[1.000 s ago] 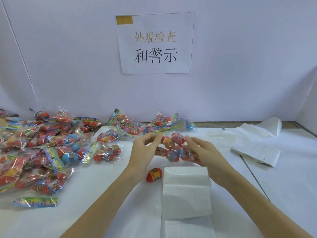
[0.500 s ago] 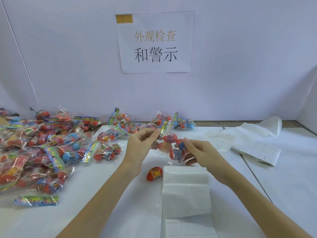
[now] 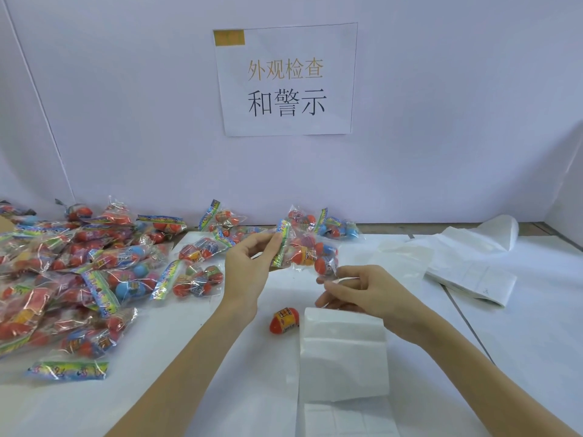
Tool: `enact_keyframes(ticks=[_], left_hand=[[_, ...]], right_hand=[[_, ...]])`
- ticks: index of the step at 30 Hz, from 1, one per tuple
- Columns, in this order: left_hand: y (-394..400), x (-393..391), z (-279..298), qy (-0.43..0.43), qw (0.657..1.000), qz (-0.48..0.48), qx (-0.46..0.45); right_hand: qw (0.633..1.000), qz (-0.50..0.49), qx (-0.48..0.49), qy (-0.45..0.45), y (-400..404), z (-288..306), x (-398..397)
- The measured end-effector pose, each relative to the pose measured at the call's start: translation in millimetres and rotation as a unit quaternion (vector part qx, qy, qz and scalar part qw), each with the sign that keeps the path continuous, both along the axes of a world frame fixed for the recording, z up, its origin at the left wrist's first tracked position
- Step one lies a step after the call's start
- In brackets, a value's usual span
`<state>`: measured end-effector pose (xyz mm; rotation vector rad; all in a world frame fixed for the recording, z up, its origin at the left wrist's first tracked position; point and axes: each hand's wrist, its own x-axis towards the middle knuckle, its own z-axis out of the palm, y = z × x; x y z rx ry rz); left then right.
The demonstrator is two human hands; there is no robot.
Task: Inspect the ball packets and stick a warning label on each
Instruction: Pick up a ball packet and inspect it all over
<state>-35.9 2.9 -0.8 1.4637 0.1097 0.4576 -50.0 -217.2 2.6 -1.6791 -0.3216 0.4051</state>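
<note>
While both hands hold one packet (image 3: 304, 252), left hand (image 3: 249, 272) pinching its header, right hand (image 3: 356, 290) its corner, inspection goes on; next, a label from the sheet (image 3: 344, 351).

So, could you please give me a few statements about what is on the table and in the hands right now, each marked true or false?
1. The left hand pinches the rainbow header strip of a clear plastic ball packet. True.
2. A loose red egg-shaped ball lies on the white table beside the white folded label sheet. True.
3. The heap of ball packets is on the person's right. False: it is on the left.
4. The right hand rests flat on the table. False: its fingers are curled, pinching the packet's lower edge.
5. The paper sign lies on the table. False: it hangs on the wall.
</note>
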Motion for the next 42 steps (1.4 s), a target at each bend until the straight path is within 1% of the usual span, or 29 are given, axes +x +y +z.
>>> enact_keyframes(ticks=[4, 7, 9, 11, 12, 14, 15, 17, 18, 19, 21, 23, 24, 25, 27, 29, 32, 35, 37, 39, 40, 42], left_hand=[[2.5, -0.7, 4.2, -0.012, 1.0, -0.016, -0.002], [2.8, -0.2, 7.5, -0.005, 0.999, -0.047, -0.02], [1.3, -1.3, 8.6, 0.012, 0.995, -0.097, -0.038], [0.1, -2.2, 7.4, 0.035, 0.989, -0.141, -0.024], [-0.1, -3.4, 7.8, 0.046, 0.986, -0.16, -0.02], [0.4, -4.5, 7.6, 0.047, 0.978, -0.199, -0.04], [1.4, -3.8, 7.6, 0.034, 0.973, -0.223, -0.057], [3.4, -2.1, 6.6, 0.006, 0.968, -0.243, -0.054], [3.4, -2.3, 6.6, -0.012, 0.968, -0.247, -0.041], [3.7, -2.6, 6.3, -0.027, 0.967, -0.251, -0.034], [3.7, -3.6, 4.7, -0.034, 0.961, -0.272, -0.034], [1.9, -5.2, 4.9, -0.023, 0.952, -0.299, -0.051], [-0.5, -5.4, 5.2, -0.01, 0.952, -0.301, -0.06], [-2.8, -5.3, 5.6, 0.006, 0.957, -0.286, -0.053], [-5.8, -5.1, 4.6, 0.038, 0.976, -0.216, 0.002], [-7.9, -5.7, 2.4, 0.063, 0.983, -0.171, 0.033], [-6.1, -2.0, 0.2, 0.079, 0.982, -0.17, 0.009], [-7.1, -4.5, 3.7, 0.067, 0.983, -0.169, 0.028], [-5.5, -2.8, 2.5, 0.053, 0.989, -0.14, 0.02], [1.0, 0.0, 3.0, 0.034, 0.992, -0.113, -0.038], [6.1, 1.7, 4.4, 0.03, 0.993, -0.097, -0.067], [15.6, 2.6, 8.4, 0.028, 0.992, -0.081, -0.096]], right_hand=[[1.0, -0.011, 0.02, -0.008, -4.0, 0.2, 1.4], [0.999, -0.026, 0.01, -0.021, -4.6, 3.5, 0.8], [0.995, -0.085, -0.012, -0.044, -2.4, 2.4, 1.3], [0.987, -0.15, -0.009, -0.059, -2.1, 1.0, 2.7], [0.986, -0.163, 0.015, -0.045, -2.5, 1.2, 3.2], [0.981, -0.146, 0.121, 0.03, -3.7, 3.1, 4.4], [0.968, -0.132, 0.196, 0.083, -4.8, 5.2, 5.1], [0.921, -0.113, 0.332, 0.171, -10.1, 9.0, 7.9], [0.903, -0.108, 0.371, 0.189, -13.6, 9.6, 10.3], [0.898, -0.104, 0.383, 0.193, -16.5, 10.6, 12.3], [0.92, -0.1, 0.341, 0.168, -19.0, 11.0, 14.7], [0.946, -0.105, 0.286, 0.114, -18.7, 6.3, 17.8], [0.952, -0.107, 0.271, 0.091, -17.8, 4.1, 18.5], [0.956, -0.103, 0.264, 0.076, -15.8, 3.0, 18.1], [0.964, -0.089, 0.247, 0.054, -14.1, 0.1, 16.8], [0.969, -0.084, 0.229, 0.047, -12.5, -0.5, 15.2], [0.975, -0.106, 0.193, 0.03, -7.1, -1.8, 12.3], [0.984, -0.121, 0.132, -0.013, -5.3, -2.2, 9.0], [0.982, -0.122, 0.145, -0.021, -8.6, -1.1, 10.2], [0.964, -0.145, 0.221, 0.009, -16.6, 1.9, 13.6], [0.957, -0.155, 0.245, 0.018, -21.0, 4.1, 14.9], [0.962, -0.162, 0.221, 0.009, -26.7, 6.1, 16.4]])
